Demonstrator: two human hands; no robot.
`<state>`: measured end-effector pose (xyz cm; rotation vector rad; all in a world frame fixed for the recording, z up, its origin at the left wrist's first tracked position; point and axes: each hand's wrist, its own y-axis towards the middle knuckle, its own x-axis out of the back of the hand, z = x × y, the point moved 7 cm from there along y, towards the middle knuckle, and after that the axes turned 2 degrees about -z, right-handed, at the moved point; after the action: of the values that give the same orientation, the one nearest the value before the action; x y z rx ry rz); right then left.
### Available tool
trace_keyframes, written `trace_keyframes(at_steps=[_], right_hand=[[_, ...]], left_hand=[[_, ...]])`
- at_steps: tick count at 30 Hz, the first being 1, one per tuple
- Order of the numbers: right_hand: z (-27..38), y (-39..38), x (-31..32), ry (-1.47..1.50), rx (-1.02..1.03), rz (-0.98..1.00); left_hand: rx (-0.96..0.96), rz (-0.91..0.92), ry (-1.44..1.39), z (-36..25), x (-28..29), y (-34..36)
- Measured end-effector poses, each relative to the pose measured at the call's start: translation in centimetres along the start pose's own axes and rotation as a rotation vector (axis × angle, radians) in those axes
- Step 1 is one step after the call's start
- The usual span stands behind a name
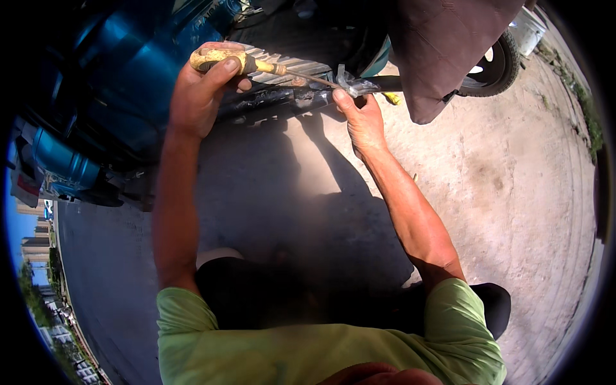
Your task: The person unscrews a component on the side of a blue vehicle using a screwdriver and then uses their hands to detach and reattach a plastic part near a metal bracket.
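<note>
A screwdriver [264, 66] with a worn yellow handle lies in my left hand [204, 96], the fingers wrapped round the grip and the thumb along it. Its thin shaft runs to the right, and the tip reaches a crumpled clear plastic piece [357, 85]. My right hand [366, 125] pinches that piece between thumb and fingers, beside a dark bar [269, 97] low on the vehicle. The thumb and the plastic hide just where the tip rests. Most of the right fingertips are hidden too.
A blue vehicle body [128, 70] fills the upper left. A brown quilted cover [443, 51] hangs down right of my hands, before a black wheel [497, 70]. A pale bucket [529, 32] stands beyond. Sunlit concrete ground [500, 199] spreads below, partly shaded.
</note>
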<state>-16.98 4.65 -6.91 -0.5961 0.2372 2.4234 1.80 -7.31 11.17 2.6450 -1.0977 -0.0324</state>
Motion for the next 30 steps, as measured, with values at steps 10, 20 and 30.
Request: trace_keyframes(at_steps=[10,20,30], right_hand=[[-0.4,0.4,1.7,-0.155,0.059,-0.064],[0.6,0.8,0.4,-0.024,0.166,-0.123],[1.7,0.8,-1.4,0.060,0.137,-0.328]], left_hand=[[-0.081,0.011,-0.043,1.2,0.6,-0.2],[-0.085,0.041,-0.156,2.2,0.5,0.3],[-0.037,0.013,-0.177,3.1,0.6,0.7]])
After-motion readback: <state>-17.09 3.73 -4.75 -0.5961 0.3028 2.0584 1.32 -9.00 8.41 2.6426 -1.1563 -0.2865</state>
